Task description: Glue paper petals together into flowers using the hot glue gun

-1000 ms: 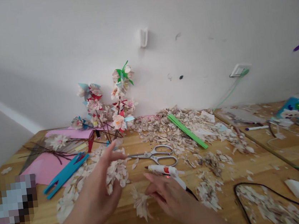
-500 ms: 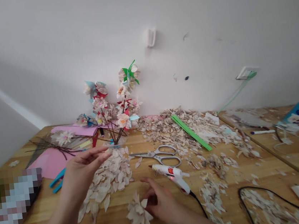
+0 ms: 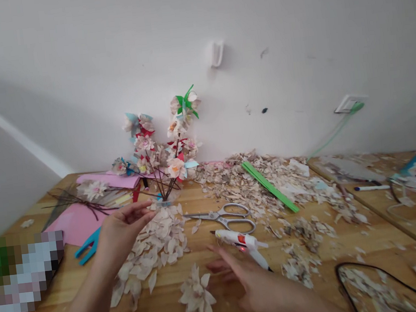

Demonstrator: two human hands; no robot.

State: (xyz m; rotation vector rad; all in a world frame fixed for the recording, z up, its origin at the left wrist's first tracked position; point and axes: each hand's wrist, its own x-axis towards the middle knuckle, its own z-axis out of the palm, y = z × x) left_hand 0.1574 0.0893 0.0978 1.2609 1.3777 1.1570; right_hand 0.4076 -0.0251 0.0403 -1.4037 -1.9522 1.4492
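Observation:
My left hand (image 3: 121,232) is raised over the left side of the table, above a pile of pale dried petals (image 3: 165,238). Its thumb and fingertips are close together in a pinch; whatever is between them is too small to make out. My right hand (image 3: 240,277) has its fingers apart and somewhat blurred, holding nothing. It is just in front of a white hot glue gun (image 3: 240,239) with a small red light. A layered petal flower (image 3: 196,297) lies on the table to the left of my right hand, apart from it.
Grey scissors (image 3: 222,217) lie behind the glue gun. Finished flowers on twigs (image 3: 175,167) stand against the wall. Green paper strips (image 3: 269,186) rest on scattered petals. At left are pink paper (image 3: 75,225) and a blue tool (image 3: 88,247). A black cord (image 3: 378,269) curves at right.
My right hand has let go of the petal flower and moved right, toward the glue gun. My left hand keeps nearly the same pose over the petals. The view has shifted slightly.

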